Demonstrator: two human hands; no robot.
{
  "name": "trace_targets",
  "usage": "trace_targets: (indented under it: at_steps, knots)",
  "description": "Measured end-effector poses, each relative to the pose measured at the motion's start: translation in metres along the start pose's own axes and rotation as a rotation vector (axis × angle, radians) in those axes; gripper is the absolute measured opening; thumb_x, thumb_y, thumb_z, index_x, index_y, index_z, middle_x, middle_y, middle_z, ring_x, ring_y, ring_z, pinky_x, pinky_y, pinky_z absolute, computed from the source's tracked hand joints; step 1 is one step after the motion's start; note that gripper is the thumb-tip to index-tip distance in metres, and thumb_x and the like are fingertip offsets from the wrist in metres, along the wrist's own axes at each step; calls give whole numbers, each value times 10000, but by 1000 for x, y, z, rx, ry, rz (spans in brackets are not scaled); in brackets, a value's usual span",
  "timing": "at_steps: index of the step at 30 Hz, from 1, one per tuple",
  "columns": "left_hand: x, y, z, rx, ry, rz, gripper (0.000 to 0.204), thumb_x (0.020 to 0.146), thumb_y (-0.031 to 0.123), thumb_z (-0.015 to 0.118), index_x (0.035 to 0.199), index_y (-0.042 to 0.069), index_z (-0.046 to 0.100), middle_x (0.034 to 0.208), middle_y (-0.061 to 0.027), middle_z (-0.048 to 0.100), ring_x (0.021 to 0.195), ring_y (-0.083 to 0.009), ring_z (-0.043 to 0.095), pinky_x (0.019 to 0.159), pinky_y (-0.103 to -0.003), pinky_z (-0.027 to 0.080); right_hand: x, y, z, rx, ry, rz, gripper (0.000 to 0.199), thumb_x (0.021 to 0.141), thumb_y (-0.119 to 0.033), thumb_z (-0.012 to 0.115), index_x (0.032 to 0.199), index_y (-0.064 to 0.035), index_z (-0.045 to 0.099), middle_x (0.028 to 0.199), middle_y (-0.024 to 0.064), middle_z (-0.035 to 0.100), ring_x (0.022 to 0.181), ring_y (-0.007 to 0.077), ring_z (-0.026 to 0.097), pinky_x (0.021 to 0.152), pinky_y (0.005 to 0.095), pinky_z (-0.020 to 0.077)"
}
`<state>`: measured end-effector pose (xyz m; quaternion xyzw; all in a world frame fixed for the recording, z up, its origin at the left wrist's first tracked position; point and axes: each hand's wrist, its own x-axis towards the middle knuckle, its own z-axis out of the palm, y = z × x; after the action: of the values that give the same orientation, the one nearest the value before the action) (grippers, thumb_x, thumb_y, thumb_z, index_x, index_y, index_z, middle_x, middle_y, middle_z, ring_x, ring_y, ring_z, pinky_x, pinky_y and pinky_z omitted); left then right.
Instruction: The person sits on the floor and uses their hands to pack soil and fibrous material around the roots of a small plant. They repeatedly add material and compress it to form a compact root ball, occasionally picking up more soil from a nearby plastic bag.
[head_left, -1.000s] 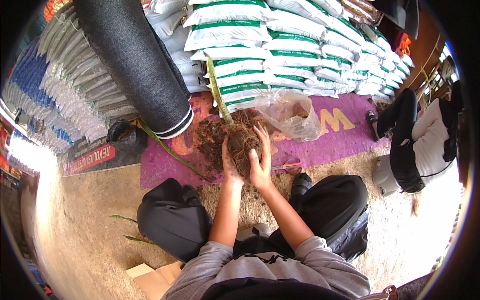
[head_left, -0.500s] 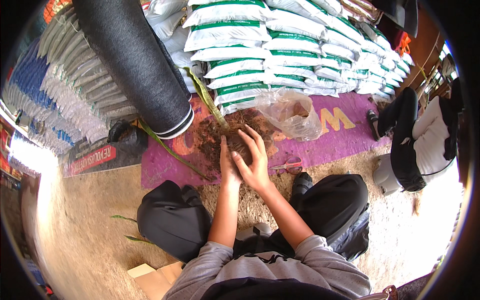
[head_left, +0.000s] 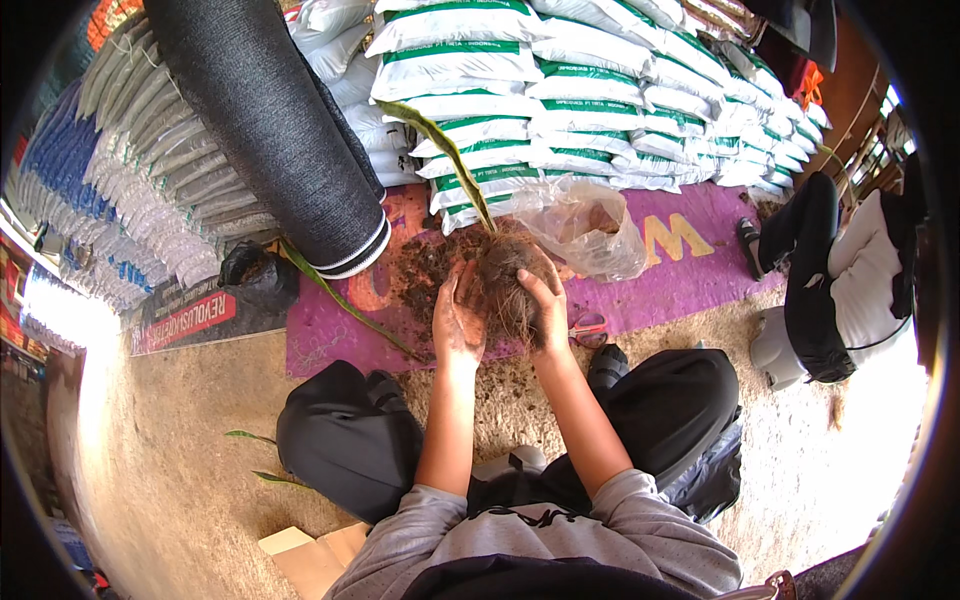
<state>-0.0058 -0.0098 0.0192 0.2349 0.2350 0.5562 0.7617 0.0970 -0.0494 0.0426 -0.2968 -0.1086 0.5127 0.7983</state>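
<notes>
A plant with a long yellow-edged green leaf stands up from a brown root ball of soil and matted roots. My right hand grips the ball's right side, its thumb over the front. At the left side, my left hand is cupped with its soiled palm showing and the fingers apart; whether it touches the ball is unclear. Loose dark soil lies on the purple banner beneath. A crumpled clear plastic bag with brown material in it rests right of the plant.
Red-handled scissors lie right of my hands. A thick black roll leans in from the upper left, near a black pot-like bag and another long leaf. White-and-green sacks are stacked behind. Another person sits at the right.
My right hand has moved from across the front of the root ball to its right side, baring the roots. The leaf has shifted right, and my left palm has turned into view.
</notes>
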Motion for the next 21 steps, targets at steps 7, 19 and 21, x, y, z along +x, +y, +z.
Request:
trace_targets:
  at_steps: [7,19,21]
  knots:
    - [5,-12,3,-151,68,-105,560,904,499,347,1239,59,432,1196,-114,508,1046,-252,524,883,-389,441,-21,16,11,-492,-102,-264,506,711,-42,688,1182,-22,506,1140,103,534,1023,189,526,905,306,410]
    - [-2,-3,-3,-416,-127,-249,476,922,446,349,1190,74,481,1111,-84,554,991,-211,554,858,-363,463,-24,0,27,-1475,-433,-873,528,767,-241,582,1222,0,462,1254,172,464,1168,358,415,990,460,283]
    - [-4,-6,-6,-289,-93,-250,471,924,451,362,1193,80,470,1099,-78,549,989,-202,550,840,-350,468,-20,6,19,-1426,-441,-862,498,767,-237,577,1193,5,491,1231,170,485,1150,362,433,988,456,292]
